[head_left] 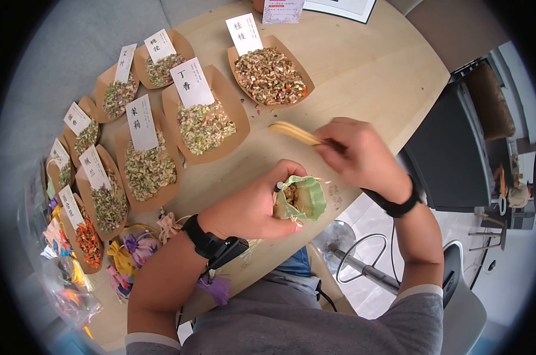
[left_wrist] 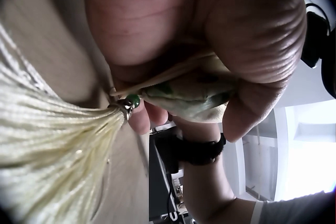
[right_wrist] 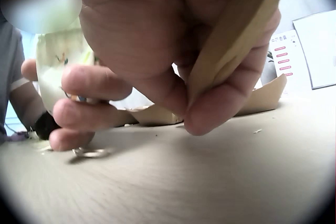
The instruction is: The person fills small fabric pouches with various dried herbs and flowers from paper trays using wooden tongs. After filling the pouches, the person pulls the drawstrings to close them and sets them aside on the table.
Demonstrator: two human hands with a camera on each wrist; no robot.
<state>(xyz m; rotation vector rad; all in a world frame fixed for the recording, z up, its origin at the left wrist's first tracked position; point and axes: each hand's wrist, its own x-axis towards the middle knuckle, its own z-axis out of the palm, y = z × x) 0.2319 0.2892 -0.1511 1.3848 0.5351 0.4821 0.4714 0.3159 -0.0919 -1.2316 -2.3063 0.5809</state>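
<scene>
My left hand (head_left: 256, 204) grips a pale green fabric pouch (head_left: 316, 204) with its scalloped mouth spread upward. Bits of dried herb (head_left: 292, 195) show inside. In the left wrist view a cream tassel (left_wrist: 58, 145) with a green bead (left_wrist: 134, 100) hangs from the pouch. My right hand (head_left: 359, 154), slightly blurred, pinches a slender wooden scoop (head_left: 294, 132) between thumb and fingers, to the upper right of the pouch. The right wrist view shows the scoop's pale wood (right_wrist: 233, 35) crossing the palm; the other fingers are loosely bent near the pouch (right_wrist: 58, 61).
Brown paper trays (head_left: 244, 127) of dried herbs, each with a white label card (head_left: 192, 83), cover the table's left and far side. Small colourful sachets (head_left: 141, 247) and a clear plastic bag (head_left: 73, 296) lie at the near left. A framed sheet (head_left: 345, 7) sits at the far edge.
</scene>
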